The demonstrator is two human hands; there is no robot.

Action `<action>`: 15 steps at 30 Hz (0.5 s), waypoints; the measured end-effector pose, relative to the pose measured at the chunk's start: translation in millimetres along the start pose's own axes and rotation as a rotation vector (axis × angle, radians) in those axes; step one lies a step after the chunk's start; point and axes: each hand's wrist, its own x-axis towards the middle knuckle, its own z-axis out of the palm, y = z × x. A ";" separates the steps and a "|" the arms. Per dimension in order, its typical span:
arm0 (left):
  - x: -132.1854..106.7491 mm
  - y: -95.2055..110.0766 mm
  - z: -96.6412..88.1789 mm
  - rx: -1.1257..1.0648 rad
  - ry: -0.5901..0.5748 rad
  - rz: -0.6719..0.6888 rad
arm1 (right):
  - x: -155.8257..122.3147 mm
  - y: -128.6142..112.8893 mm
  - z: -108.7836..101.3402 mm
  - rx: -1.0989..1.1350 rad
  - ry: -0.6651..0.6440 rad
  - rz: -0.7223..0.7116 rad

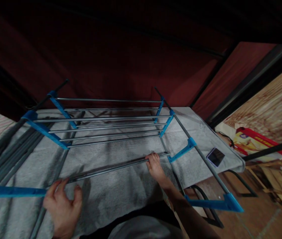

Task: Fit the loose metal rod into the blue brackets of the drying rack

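A partly assembled rack lies on a grey cloth, with metal rods (113,136) running between blue plastic brackets (182,151) on dark side poles (207,162). Closest to me, a loose-looking metal rod (111,170) spans from one side to the other; a second rod seems to run along it. My right hand (154,166) is closed around its right end, beside a blue bracket. At the other end my left hand (62,202) curls its fingers over the rod where it meets the left blue bracket (14,191), the thumb standing apart. The fingers hide that joint.
The grey cloth (131,196) covers the surface underneath. A phone (215,157) lies near its right edge. Several grey poles (19,149) lie at left. A dark red panel (121,66) stands behind; a red-and-yellow package (255,142) and wooden furniture (280,182) are at right.
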 end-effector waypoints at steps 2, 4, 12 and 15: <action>15.4 11.7 6.4 0.050 0.031 0.030 | -0.4 -0.1 -1.3 -0.005 -0.010 -0.009; 25.3 17.8 14.8 0.076 -0.035 0.120 | -1.0 0.7 -2.5 -0.015 -0.023 -0.023; 10.5 0.5 41.1 0.011 -0.293 0.383 | -7.1 2.8 -6.0 -0.029 -0.078 -0.041; 2.7 -6.4 40.6 0.021 -0.319 0.363 | -9.0 -2.7 -3.4 -0.028 -0.108 -0.050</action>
